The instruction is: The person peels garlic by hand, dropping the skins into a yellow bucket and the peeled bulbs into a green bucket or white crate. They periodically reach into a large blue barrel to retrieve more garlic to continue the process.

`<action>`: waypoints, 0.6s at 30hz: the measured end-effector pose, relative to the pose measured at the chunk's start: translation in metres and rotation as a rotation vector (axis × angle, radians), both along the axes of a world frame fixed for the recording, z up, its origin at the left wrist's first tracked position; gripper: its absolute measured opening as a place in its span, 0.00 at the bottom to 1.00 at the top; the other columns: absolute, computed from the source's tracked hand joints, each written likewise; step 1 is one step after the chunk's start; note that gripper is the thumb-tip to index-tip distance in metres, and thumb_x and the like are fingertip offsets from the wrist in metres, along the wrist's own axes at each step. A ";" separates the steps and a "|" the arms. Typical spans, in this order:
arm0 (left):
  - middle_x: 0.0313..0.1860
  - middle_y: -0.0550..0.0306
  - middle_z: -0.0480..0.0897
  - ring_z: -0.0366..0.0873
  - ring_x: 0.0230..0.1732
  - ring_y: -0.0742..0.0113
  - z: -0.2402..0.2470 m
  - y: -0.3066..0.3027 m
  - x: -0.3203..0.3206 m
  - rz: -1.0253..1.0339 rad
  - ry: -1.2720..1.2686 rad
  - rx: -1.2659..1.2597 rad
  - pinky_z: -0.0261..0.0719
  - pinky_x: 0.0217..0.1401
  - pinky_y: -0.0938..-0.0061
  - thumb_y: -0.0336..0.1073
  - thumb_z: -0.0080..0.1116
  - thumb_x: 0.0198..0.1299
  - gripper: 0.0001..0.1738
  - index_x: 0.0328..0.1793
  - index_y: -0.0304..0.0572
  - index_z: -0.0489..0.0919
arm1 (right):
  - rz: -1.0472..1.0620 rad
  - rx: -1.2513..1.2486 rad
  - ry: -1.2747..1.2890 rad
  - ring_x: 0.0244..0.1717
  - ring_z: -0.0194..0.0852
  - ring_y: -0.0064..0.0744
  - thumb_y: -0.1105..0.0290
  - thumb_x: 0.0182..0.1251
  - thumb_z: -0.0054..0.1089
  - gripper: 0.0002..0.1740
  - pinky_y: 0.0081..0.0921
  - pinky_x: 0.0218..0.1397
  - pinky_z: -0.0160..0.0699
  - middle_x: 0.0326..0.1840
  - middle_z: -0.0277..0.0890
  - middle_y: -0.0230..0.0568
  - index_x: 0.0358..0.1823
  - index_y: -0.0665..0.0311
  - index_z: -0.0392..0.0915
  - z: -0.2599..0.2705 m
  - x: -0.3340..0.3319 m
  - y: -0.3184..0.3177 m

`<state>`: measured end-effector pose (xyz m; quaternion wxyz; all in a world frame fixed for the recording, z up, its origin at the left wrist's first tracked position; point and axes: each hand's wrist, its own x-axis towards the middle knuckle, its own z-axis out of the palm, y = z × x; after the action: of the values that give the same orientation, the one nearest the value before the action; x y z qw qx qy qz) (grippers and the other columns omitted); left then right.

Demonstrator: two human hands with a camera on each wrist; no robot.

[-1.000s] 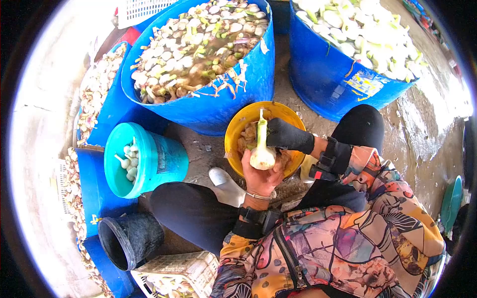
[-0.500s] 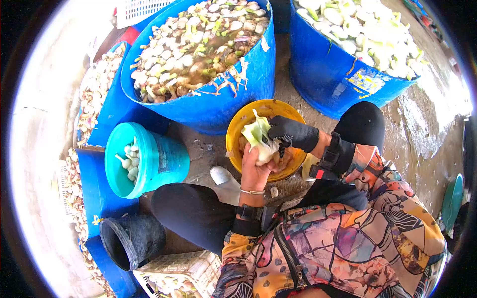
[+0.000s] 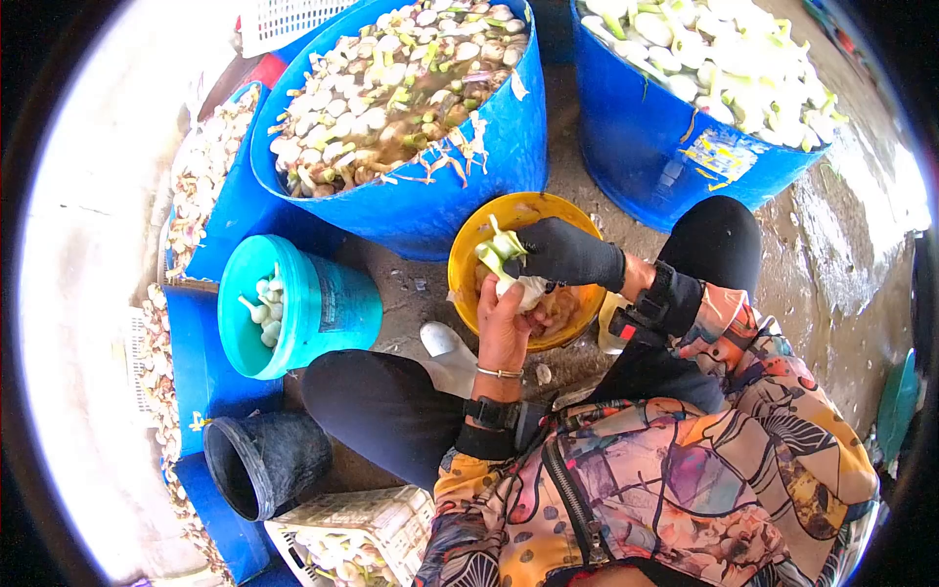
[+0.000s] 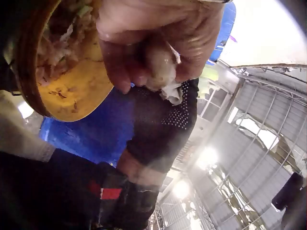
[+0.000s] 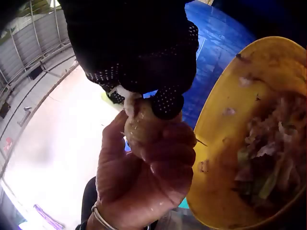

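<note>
My bare left hand (image 3: pixel 503 325) grips a garlic bulb (image 5: pixel 143 125) from below, fingers curled round its wet, pale body. From the other side comes my right hand (image 3: pixel 575 256), in a black glove with dotted fingertips. Its fingers pinch white skin (image 5: pixel 128 98) at the top of the bulb. The green stalk (image 3: pixel 501 247) with loose outer leaves leans out between the hands. Both hands are over a yellow bucket (image 3: pixel 463 243), which holds torn peelings (image 5: pixel 273 158). Part of the bulb is hidden behind the fingers.
Two large blue tubs, one (image 3: pixel 518 157) ahead and one (image 3: pixel 636 157) ahead right, are heaped with garlic. To the left stand a turquoise bucket (image 3: pixel 347 303) with several bulbs and a black bucket (image 3: pixel 293 455). A white crate (image 3: pixel 391 523) sits near my left knee.
The stalk stood upright from the bulb, then its leaves were pulled apart; now they fold over beside the left fingers. My gloved right hand has closed in over the bulb.
</note>
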<state>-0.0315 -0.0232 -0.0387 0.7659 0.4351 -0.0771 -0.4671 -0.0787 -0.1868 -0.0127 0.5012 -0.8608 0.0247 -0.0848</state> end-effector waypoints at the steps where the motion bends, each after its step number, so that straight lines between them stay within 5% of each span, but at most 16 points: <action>1: 0.38 0.53 0.78 0.75 0.26 0.65 0.001 0.000 -0.001 -0.008 -0.022 0.017 0.81 0.26 0.70 0.36 0.50 0.60 0.18 0.56 0.45 0.66 | 0.035 -0.058 0.068 0.33 0.76 0.28 0.64 0.62 0.57 0.15 0.32 0.40 0.75 0.38 0.81 0.39 0.45 0.67 0.77 0.001 0.000 -0.001; 4: 0.41 0.52 0.77 0.76 0.28 0.65 0.010 -0.001 -0.004 0.017 -0.055 -0.070 0.81 0.25 0.71 0.34 0.49 0.59 0.19 0.58 0.46 0.66 | -0.050 0.277 -0.085 0.32 0.76 0.27 0.65 0.63 0.55 0.13 0.30 0.37 0.76 0.36 0.81 0.37 0.42 0.67 0.78 -0.006 -0.003 0.006; 7: 0.40 0.50 0.77 0.75 0.25 0.66 0.017 0.000 -0.002 0.088 -0.013 -0.110 0.80 0.27 0.71 0.31 0.51 0.58 0.22 0.59 0.41 0.62 | -0.251 0.804 0.034 0.33 0.77 0.25 0.68 0.64 0.55 0.12 0.25 0.36 0.76 0.35 0.80 0.35 0.43 0.68 0.78 -0.001 -0.003 0.013; 8: 0.39 0.50 0.76 0.75 0.25 0.66 0.022 0.000 -0.002 0.081 -0.001 -0.176 0.80 0.26 0.71 0.31 0.52 0.56 0.25 0.60 0.42 0.62 | -0.308 1.105 -0.111 0.32 0.76 0.23 0.69 0.64 0.55 0.10 0.23 0.33 0.77 0.34 0.79 0.33 0.41 0.67 0.77 -0.004 0.002 0.019; 12: 0.37 0.50 0.75 0.74 0.25 0.64 0.033 0.000 0.003 0.064 0.035 -0.285 0.79 0.25 0.69 0.31 0.53 0.53 0.24 0.57 0.42 0.62 | -0.368 1.192 -0.117 0.27 0.77 0.26 0.68 0.63 0.56 0.08 0.24 0.28 0.78 0.31 0.78 0.34 0.40 0.64 0.75 0.001 0.011 0.015; 15: 0.33 0.53 0.73 0.71 0.22 0.65 0.035 0.013 0.013 -0.027 -0.046 -0.372 0.78 0.25 0.67 0.38 0.57 0.52 0.29 0.60 0.47 0.61 | -0.355 1.217 -0.377 0.34 0.78 0.24 0.67 0.65 0.55 0.11 0.21 0.35 0.80 0.35 0.78 0.33 0.43 0.66 0.75 -0.007 0.019 -0.014; 17: 0.33 0.53 0.73 0.72 0.22 0.64 0.050 0.017 0.011 0.005 -0.082 -0.300 0.79 0.26 0.68 0.38 0.60 0.51 0.31 0.60 0.46 0.60 | -0.403 1.172 -0.250 0.34 0.78 0.26 0.70 0.65 0.50 0.07 0.24 0.34 0.78 0.34 0.77 0.34 0.41 0.63 0.75 -0.004 0.011 -0.046; 18: 0.33 0.53 0.73 0.72 0.22 0.64 0.053 0.018 0.012 0.016 -0.139 -0.277 0.79 0.26 0.68 0.38 0.60 0.51 0.31 0.60 0.46 0.60 | -0.240 0.845 -0.249 0.29 0.77 0.27 0.68 0.66 0.49 0.08 0.25 0.31 0.78 0.31 0.77 0.35 0.40 0.63 0.75 -0.017 0.019 -0.053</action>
<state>-0.0193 -0.0057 0.0139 0.8150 0.3574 -0.1901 -0.4146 -0.0595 -0.2400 -0.0298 0.7941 -0.5552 0.0960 -0.2277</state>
